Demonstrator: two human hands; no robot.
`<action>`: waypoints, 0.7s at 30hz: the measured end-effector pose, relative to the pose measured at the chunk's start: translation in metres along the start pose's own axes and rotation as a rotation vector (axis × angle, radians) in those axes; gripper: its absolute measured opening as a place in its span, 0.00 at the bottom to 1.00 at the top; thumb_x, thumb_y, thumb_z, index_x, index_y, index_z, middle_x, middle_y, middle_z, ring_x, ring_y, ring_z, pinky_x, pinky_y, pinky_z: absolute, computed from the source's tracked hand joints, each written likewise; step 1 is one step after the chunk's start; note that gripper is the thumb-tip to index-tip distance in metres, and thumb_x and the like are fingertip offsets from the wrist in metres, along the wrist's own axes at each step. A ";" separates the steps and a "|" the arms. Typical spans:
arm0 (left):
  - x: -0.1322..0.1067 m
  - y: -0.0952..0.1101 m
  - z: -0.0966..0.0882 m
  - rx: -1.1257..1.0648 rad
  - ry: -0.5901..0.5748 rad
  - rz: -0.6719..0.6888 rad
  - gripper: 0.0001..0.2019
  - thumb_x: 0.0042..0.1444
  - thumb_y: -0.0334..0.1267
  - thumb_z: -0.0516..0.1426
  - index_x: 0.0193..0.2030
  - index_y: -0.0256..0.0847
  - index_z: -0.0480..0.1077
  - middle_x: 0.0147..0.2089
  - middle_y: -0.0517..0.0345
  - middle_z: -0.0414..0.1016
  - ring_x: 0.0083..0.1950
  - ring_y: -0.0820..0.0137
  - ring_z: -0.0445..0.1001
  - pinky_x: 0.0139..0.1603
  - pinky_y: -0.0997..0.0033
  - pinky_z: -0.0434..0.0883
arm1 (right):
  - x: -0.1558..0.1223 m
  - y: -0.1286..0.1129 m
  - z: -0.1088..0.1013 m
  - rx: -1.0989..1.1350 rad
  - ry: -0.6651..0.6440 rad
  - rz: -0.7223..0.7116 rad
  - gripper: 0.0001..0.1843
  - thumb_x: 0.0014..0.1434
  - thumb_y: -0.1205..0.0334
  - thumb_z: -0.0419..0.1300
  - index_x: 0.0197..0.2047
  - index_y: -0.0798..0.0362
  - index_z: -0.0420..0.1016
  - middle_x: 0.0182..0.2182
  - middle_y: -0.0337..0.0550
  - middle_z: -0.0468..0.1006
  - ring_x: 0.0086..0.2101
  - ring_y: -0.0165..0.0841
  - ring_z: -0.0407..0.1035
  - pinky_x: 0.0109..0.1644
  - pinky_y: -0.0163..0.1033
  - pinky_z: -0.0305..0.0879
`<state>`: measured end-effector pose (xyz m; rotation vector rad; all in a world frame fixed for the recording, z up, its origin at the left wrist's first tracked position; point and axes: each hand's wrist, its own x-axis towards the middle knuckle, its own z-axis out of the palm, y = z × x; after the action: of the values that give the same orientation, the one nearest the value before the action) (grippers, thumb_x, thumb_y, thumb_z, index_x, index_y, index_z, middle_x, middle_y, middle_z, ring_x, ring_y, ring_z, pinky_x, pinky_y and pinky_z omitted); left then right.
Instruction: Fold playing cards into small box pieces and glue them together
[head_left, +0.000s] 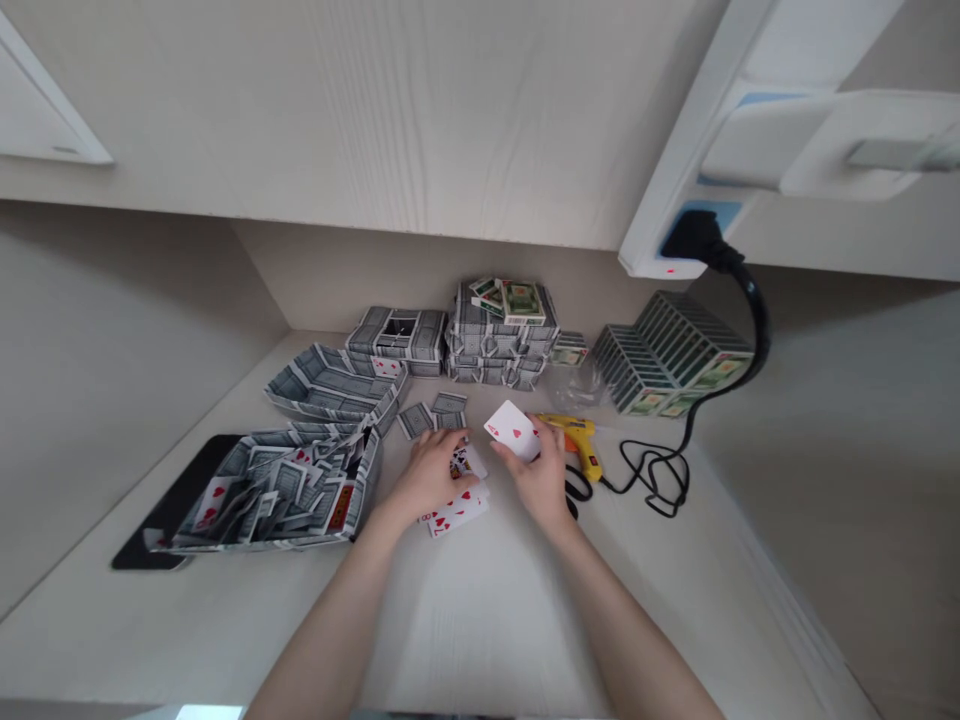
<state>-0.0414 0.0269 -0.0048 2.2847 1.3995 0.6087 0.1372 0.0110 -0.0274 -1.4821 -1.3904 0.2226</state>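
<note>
My right hand [544, 475] pinches a playing card [514, 428], an ace of hearts held face up and tilted above the table. To its left, my left hand [431, 478] curls over a king card [463, 462], thumb and fingers at its edges. Below that hand lie several face-up red heart cards [457, 515], overlapping, a seven and an eight among them. Just beyond my left fingers, a few cards [439, 412] rest back side up. A yellow glue gun [581, 445] lies right behind my right hand.
At left, a card-built box [300, 540] full of loose cards sits on a black mat [161, 510], beside another open one [322, 385]. Card structures [495, 340] and stacked card packs [667, 355] line the back. A black cord [757, 320] runs up to a power strip [652, 230].
</note>
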 end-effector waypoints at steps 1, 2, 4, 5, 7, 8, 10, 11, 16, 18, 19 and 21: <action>0.001 0.000 -0.001 -0.002 0.011 -0.005 0.27 0.44 0.39 0.59 0.53 0.42 0.62 0.45 0.50 0.68 0.49 0.58 0.64 0.50 0.59 0.60 | 0.000 0.001 0.000 -0.001 -0.007 -0.006 0.31 0.45 0.49 0.62 0.50 0.53 0.63 0.42 0.50 0.64 0.44 0.42 0.60 0.48 0.47 0.59; 0.001 0.001 -0.002 -0.004 0.016 -0.006 0.27 0.44 0.40 0.59 0.54 0.42 0.62 0.45 0.51 0.69 0.49 0.58 0.64 0.50 0.60 0.60 | -0.001 0.001 0.001 0.000 -0.010 -0.010 0.31 0.46 0.49 0.62 0.51 0.53 0.63 0.43 0.50 0.65 0.44 0.42 0.60 0.48 0.47 0.59; 0.000 0.002 -0.003 -0.008 0.003 0.008 0.32 0.40 0.43 0.62 0.55 0.43 0.61 0.47 0.51 0.68 0.50 0.57 0.63 0.50 0.59 0.60 | -0.001 0.002 0.002 0.004 -0.010 -0.011 0.31 0.46 0.50 0.62 0.51 0.54 0.62 0.43 0.50 0.66 0.44 0.42 0.61 0.48 0.48 0.59; -0.001 0.002 -0.003 -0.012 -0.012 0.018 0.35 0.37 0.44 0.63 0.55 0.43 0.60 0.49 0.50 0.68 0.51 0.56 0.63 0.51 0.59 0.60 | -0.001 0.003 0.002 0.006 -0.010 -0.009 0.30 0.46 0.51 0.62 0.51 0.54 0.62 0.43 0.50 0.66 0.44 0.42 0.61 0.48 0.48 0.59; -0.002 0.002 -0.003 -0.023 -0.033 0.022 0.38 0.34 0.43 0.65 0.55 0.44 0.60 0.51 0.50 0.67 0.53 0.55 0.61 0.51 0.58 0.60 | -0.002 0.003 0.002 0.005 -0.016 -0.004 0.30 0.46 0.51 0.63 0.50 0.54 0.63 0.43 0.50 0.67 0.44 0.42 0.61 0.48 0.48 0.59; -0.002 0.001 -0.002 -0.033 -0.034 0.016 0.37 0.34 0.41 0.65 0.55 0.43 0.60 0.50 0.50 0.67 0.53 0.55 0.62 0.52 0.58 0.60 | -0.002 0.003 0.003 0.004 -0.020 0.000 0.30 0.46 0.51 0.63 0.50 0.54 0.63 0.43 0.51 0.67 0.44 0.42 0.61 0.48 0.48 0.59; -0.002 0.000 0.000 -0.063 -0.021 0.003 0.35 0.37 0.37 0.63 0.55 0.43 0.60 0.49 0.50 0.69 0.52 0.56 0.62 0.51 0.59 0.60 | -0.002 0.003 0.003 0.007 -0.023 0.010 0.30 0.46 0.51 0.63 0.50 0.55 0.63 0.43 0.52 0.67 0.45 0.42 0.61 0.48 0.48 0.59; -0.002 0.000 0.000 -0.082 -0.014 -0.002 0.34 0.38 0.36 0.63 0.55 0.43 0.60 0.48 0.50 0.69 0.52 0.57 0.63 0.51 0.60 0.61 | -0.003 0.002 0.003 0.014 -0.024 0.014 0.31 0.46 0.51 0.63 0.51 0.55 0.63 0.44 0.52 0.67 0.45 0.43 0.61 0.48 0.48 0.59; -0.002 0.002 0.000 -0.144 0.031 -0.014 0.31 0.41 0.35 0.61 0.55 0.43 0.61 0.47 0.51 0.70 0.50 0.59 0.66 0.50 0.61 0.63 | -0.004 0.000 0.002 0.027 -0.029 0.024 0.30 0.47 0.51 0.61 0.51 0.55 0.63 0.42 0.52 0.68 0.44 0.43 0.62 0.47 0.49 0.60; -0.002 0.004 -0.001 -0.161 0.052 -0.011 0.30 0.42 0.36 0.60 0.55 0.43 0.60 0.47 0.51 0.70 0.50 0.60 0.66 0.51 0.60 0.63 | -0.003 0.000 0.002 0.016 -0.029 0.025 0.29 0.48 0.51 0.61 0.51 0.55 0.63 0.42 0.51 0.68 0.44 0.43 0.62 0.48 0.49 0.60; -0.002 0.006 -0.002 -0.177 0.064 -0.012 0.29 0.43 0.37 0.60 0.55 0.43 0.60 0.47 0.51 0.70 0.50 0.61 0.66 0.51 0.60 0.63 | -0.003 0.000 0.002 0.013 -0.033 0.025 0.28 0.48 0.52 0.61 0.51 0.54 0.63 0.42 0.51 0.67 0.44 0.43 0.62 0.48 0.49 0.60; -0.001 0.008 -0.004 -0.225 0.101 -0.021 0.29 0.43 0.38 0.60 0.55 0.43 0.60 0.48 0.51 0.69 0.50 0.61 0.67 0.51 0.60 0.64 | -0.003 0.000 0.002 0.015 -0.046 0.029 0.27 0.47 0.54 0.62 0.50 0.53 0.63 0.42 0.51 0.67 0.45 0.43 0.61 0.48 0.49 0.60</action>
<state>-0.0379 0.0227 0.0024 2.0854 1.3243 0.8401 0.1349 0.0096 -0.0301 -1.4935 -1.4020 0.2866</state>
